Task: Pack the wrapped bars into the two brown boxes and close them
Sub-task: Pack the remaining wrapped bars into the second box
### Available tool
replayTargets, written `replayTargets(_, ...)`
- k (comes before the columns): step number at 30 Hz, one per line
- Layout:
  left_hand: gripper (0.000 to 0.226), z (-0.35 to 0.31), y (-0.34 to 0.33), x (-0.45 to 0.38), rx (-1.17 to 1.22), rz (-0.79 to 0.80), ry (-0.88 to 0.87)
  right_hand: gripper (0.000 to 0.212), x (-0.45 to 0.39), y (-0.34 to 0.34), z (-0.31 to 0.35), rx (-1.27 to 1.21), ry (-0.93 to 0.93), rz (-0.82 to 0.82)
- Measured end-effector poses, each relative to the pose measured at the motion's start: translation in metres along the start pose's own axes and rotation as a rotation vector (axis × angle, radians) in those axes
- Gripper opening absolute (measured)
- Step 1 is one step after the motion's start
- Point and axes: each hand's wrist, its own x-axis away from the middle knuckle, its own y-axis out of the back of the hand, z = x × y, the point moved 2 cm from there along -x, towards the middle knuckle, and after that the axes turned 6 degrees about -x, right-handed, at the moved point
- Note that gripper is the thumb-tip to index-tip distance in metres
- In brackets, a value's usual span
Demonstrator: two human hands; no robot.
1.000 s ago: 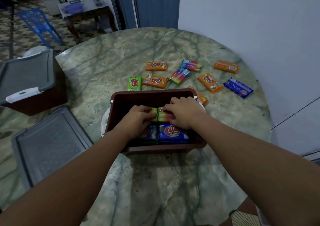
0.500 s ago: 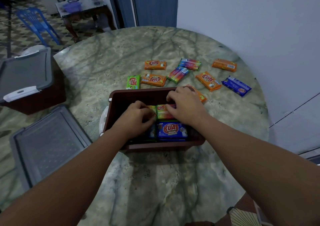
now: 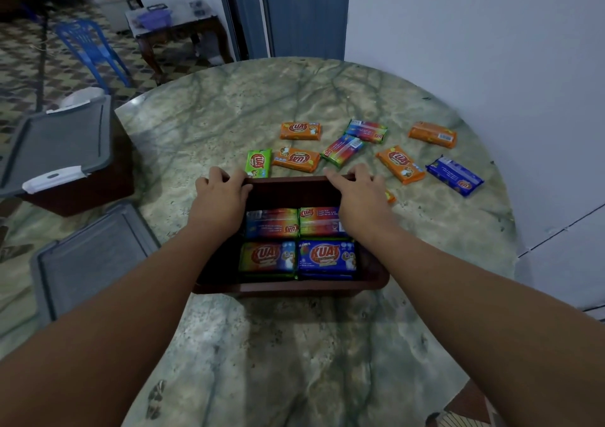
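Landmark: the open brown box (image 3: 291, 286), rigid moulded plastic, rectangular, long axis across our view, at the near middle of the marble-patterned round table (image 3: 294, 345).

Left of the box: a loose grey lid (image 3: 88, 259), flat and ribbed; beyond it the second brown box (image 3: 78, 184), lidded in grey with a white latch.

On the box's far rim: our left hand (image 3: 221, 197) at the left corner, fingers curled over the edge and gripping it; our right hand (image 3: 357, 194) at the right corner, fingers lying over the rim, grip less certain.

Inside the box: four glossy wrapped bars (image 3: 298, 243) in two rows, lying flat, long axes across.

Beyond the box: loose bars (image 3: 363, 151), orange, green, rainbow and blue foil, scattered just past both hands. We judge the right hand nearer most of them.
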Motion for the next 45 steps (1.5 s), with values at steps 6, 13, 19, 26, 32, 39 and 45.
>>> replayTargets(6,0.030,0.004,-0.008,-0.003,0.074,-0.045,0.068,0.085,-0.021,-0.002,-0.003,0.010,0.028,0.011)
replayTargets(13,0.031,0.002,-0.006,-0.002,0.081,-0.043,0.124,0.078,-0.034,-0.001,-0.003,0.010,0.058,0.026)
replayTargets(19,0.039,-0.023,0.009,0.001,0.008,-0.165,0.074,0.050,-0.035,-0.003,-0.011,-0.196,0.095,-0.097)
replayTargets(26,0.035,-0.140,0.031,-0.027,0.216,-0.206,-0.218,0.036,-0.032,0.022,-0.067,-0.530,-0.128,-0.262)
replayTargets(32,0.026,-0.255,0.004,-0.042,0.254,-0.088,-0.357,0.033,-0.031,0.044,-0.152,-0.413,-0.205,-0.173)
replayTargets(39,0.019,-0.338,-0.039,-0.059,0.254,0.050,-0.353,0.035,-0.042,0.062,-0.222,-0.339,-0.203,-0.113)
replayTargets(45,0.029,-0.357,-0.068,-0.082,0.067,0.159,-0.329,0.043,-0.057,0.058,-0.258,-0.271,-0.278,-0.042)
